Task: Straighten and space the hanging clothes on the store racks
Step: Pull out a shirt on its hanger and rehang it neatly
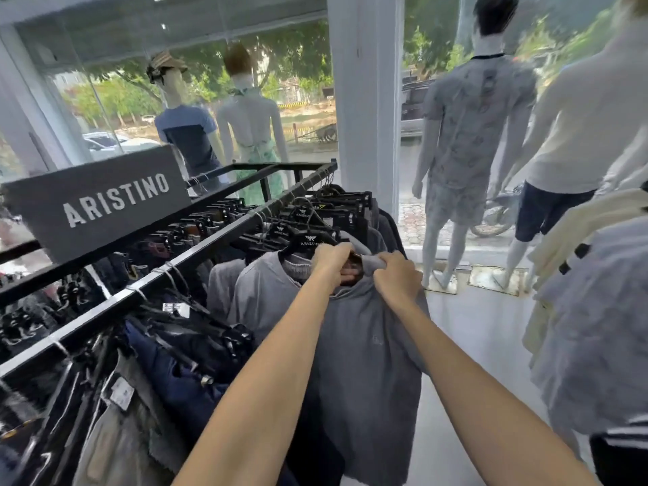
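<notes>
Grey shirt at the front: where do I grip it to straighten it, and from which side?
The collar, both sides of the neck, from the aisle: the shirt hangs front outward and other shirts crowd behind it. Left hand and right hand grip there.

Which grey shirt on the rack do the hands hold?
The frontmost grey shirt: the left hand and right hand grip its collar; the others hang untouched.

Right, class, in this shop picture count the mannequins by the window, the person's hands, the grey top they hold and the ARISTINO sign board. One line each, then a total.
Mannequins: 4
Hands, left hand and right hand: 2
Grey top, gripped at the collar by both hands: 1
Sign board: 1
Total: 8
</notes>
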